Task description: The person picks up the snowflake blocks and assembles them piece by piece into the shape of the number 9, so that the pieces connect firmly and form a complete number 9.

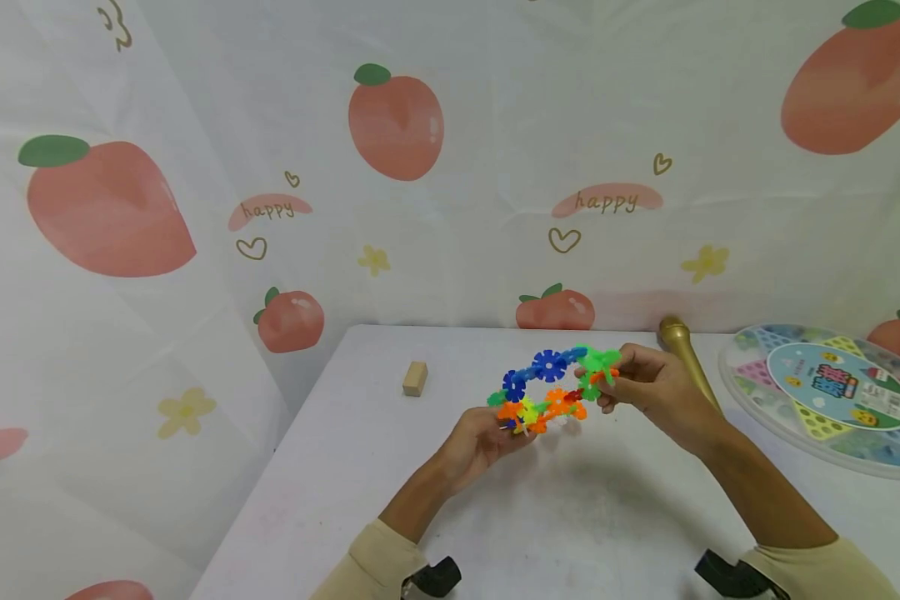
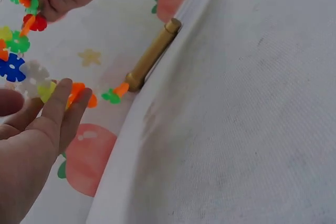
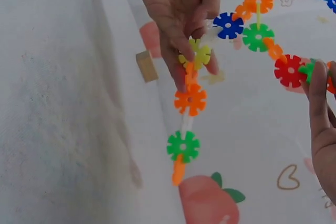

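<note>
A chain of slotted snowflake discs (image 1: 548, 366) in blue, green, orange, yellow, red and clear is held up above the white table (image 1: 450, 500), curving into a ring. My left hand (image 1: 480, 446) grips its near left part by the yellow and orange discs. From there a short tail with a green disc (image 3: 183, 147) and an orange one at its tip extends past the fingers. At the far right of the ring, my right hand (image 1: 656, 392) pinches a green disc (image 1: 598, 360) between thumb and fingers, beside an orange one and close to a red disc (image 3: 289, 71).
A small wooden block (image 1: 415, 379) stands on the table left of the hands. Behind the right hand lies a gold rod-like tube (image 1: 692, 360). A round clear case (image 1: 750, 417) with colourful triangles sits at the right. A fruit-printed cloth (image 1: 480, 250) hangs behind.
</note>
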### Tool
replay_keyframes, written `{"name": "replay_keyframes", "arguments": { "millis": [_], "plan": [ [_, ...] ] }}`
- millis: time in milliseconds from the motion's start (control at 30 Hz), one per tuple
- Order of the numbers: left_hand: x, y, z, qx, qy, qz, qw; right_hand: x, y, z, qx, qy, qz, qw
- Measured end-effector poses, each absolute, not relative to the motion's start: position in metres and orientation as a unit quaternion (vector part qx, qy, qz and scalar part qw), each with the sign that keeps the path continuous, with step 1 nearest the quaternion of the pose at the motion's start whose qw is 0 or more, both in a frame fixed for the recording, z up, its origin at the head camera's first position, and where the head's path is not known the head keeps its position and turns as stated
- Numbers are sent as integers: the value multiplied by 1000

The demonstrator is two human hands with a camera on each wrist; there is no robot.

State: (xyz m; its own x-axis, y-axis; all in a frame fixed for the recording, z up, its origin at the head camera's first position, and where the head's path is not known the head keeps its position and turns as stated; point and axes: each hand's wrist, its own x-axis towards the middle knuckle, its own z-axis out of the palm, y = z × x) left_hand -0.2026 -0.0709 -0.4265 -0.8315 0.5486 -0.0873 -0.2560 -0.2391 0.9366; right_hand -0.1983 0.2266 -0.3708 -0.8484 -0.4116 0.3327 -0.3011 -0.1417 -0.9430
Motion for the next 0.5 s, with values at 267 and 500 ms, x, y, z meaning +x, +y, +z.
{"name": "replay_keyframes", "arguments": {
  "millis": [267, 500],
  "plan": [
    [-203, -70, -428, 162, 574, 754, 274, -203, 225, -365, -251, 652, -715, 5],
    [-201, -71, -430, 174, 601, 729, 277, -206, 224, -365, -223, 650, -726, -10]
  ]
}}
